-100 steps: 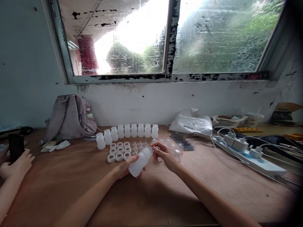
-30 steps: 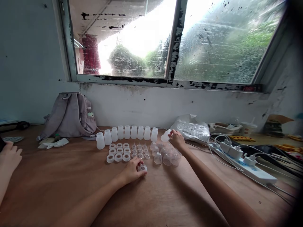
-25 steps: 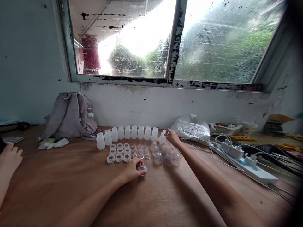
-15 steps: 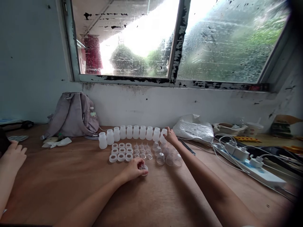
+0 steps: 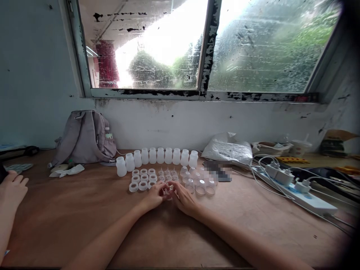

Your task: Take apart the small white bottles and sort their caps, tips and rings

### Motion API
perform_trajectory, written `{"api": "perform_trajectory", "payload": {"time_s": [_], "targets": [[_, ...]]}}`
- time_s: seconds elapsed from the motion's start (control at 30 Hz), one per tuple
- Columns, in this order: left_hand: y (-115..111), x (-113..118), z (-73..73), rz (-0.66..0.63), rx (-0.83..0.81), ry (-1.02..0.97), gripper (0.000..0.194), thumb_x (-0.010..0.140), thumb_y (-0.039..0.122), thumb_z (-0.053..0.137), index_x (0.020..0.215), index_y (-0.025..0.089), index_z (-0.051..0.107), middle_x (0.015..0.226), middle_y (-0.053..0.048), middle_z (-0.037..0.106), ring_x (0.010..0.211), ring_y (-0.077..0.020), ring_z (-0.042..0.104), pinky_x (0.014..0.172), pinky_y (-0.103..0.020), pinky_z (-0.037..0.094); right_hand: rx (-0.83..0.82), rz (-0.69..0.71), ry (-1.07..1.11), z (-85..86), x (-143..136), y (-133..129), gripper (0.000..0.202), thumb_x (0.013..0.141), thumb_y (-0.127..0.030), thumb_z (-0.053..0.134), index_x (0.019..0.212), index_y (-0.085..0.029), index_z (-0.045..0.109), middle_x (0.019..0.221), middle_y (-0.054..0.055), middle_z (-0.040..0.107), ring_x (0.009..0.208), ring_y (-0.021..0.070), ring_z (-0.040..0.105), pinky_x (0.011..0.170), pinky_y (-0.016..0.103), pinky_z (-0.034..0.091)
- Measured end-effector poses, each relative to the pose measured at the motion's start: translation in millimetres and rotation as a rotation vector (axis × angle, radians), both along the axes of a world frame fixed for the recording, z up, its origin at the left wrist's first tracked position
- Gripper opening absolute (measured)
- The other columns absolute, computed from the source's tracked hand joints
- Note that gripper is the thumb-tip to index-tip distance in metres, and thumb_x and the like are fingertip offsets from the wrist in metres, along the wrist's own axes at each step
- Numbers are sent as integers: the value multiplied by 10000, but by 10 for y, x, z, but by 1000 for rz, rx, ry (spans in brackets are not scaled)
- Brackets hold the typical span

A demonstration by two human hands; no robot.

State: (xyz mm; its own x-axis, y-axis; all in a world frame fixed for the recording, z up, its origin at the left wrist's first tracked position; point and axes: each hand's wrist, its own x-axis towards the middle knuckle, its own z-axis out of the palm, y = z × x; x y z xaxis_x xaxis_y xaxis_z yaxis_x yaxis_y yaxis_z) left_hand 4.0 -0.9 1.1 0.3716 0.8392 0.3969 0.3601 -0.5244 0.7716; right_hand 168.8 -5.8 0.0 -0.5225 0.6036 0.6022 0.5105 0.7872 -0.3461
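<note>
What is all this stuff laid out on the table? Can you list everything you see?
Plastic bottles: nine, translucent white, a row at the back.
Screw rings: about nine, white, in front of the bottles' left part.
Teats: several, clear, right of the rings.
Dome caps: several, clear, further right.
Backpack: one, grey, left against the wall.
Plastic bag: one, white, right of the bottles.
Power strip: one, white, far right.
Table: one, brown wood.
Another person's hand: one, left edge.
Left hand and right hand: together on one small clear part.
</note>
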Motion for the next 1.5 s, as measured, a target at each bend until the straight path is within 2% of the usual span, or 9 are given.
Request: {"api": "perform_trajectory", "payload": {"time_s": [0.1, 0.2, 0.37, 0.53, 0.67, 0.8, 1.03, 1.27, 1.5], "targets": [[46, -52, 33, 29, 2, -90, 167, 687, 338, 576, 738, 179, 581, 794, -17, 499, 670, -115, 475, 609, -219, 398, -29, -37, 92, -27, 14, 52, 334, 848, -278, 345, 1174, -209, 323, 1038, 85, 512, 856, 159, 535, 767, 325, 446], [74, -83, 73, 45, 33, -174, 174, 693, 346, 568, 735, 178, 583, 815, -23, 520, 727, -130, 506, 654, -233, 424, -57, -4, 74, -24, 19, 86, 367, 831, -297, 384, 1183, -213, 321, 1067, 88, 509, 904, 171, 527, 784, 343, 441], [87, -90, 79, 56, 38, -190, 192, 663, 353, 600, 739, 176, 606, 795, -30, 555, 696, -135, 531, 629, -244, 435, -82, -8, 101, -38, 12, 88, 335, 806, -305, 431, 1116, -202, 360, 937, 68, 558, 796, 158, 545, 714, 315, 449], [102, -76, 32, 56, -40, -223, 229, 641, 361, 618, 743, 157, 617, 776, -37, 575, 526, -94, 505, 514, -227, 416, -90, -12, 125, -9, 10, 77, 307, 765, -309, 483, 1030, -197, 376, 838, 44, 549, 726, 140, 533, 640, 267, 444], [101, -56, 36, 61, -79, -275, 216, 635, 343, 626, 739, 155, 617, 736, -38, 593, 549, -113, 524, 531, -239, 430, -82, -80, 137, 7, -18, 75, 310, 731, -302, 508, 995, -197, 383, 791, 27, 535, 649, 127, 520, 591, 253, 437], [120, -37, 53, 67, -51, -261, 197, 637, 325, 627, 743, 159, 626, 727, -41, 610, 642, -143, 550, 579, -243, 436, -69, -98, 132, 19, -25, 99, 306, 713, -254, 512, 996, -207, 404, 864, 32, 548, 665, 122, 520, 626, 256, 435], [164, -33, 17, 66, -59, -228, 209, 639, 304, 623, 755, 130, 625, 673, -31, 607, 537, -108, 523, 526, -229, 425, -75, -29, 83, 39, 9, 125, 369, 708, -209, 498, 1068, -206, 418, 971, 49, 546, 755, 135, 525, 657, 252, 431], [145, 9, 3, 34, -138, -331, 217, 628, 299, 631, 761, 129, 605, 632, -8, 586, 509, -88, 506, 481, -207, 421, -95, -5, 96, 51, 8, 110, 368, 709, -183, 482, 1073, -204, 427, 997, 56, 534, 781, 136, 521, 657, 238, 428], [3, 73, 70, 12, -250, -420, 243, 656, 347, 605, 782, 145, 558, 602, 10, 559, 524, -99, 508, 505, -220, 430, -107, 17, 42, 128, 25, 34, 313, 765, -180, 406, 1079, -186, 411, 995, 64, 527, 811, 147, 516, 715, 262, 406]]}}
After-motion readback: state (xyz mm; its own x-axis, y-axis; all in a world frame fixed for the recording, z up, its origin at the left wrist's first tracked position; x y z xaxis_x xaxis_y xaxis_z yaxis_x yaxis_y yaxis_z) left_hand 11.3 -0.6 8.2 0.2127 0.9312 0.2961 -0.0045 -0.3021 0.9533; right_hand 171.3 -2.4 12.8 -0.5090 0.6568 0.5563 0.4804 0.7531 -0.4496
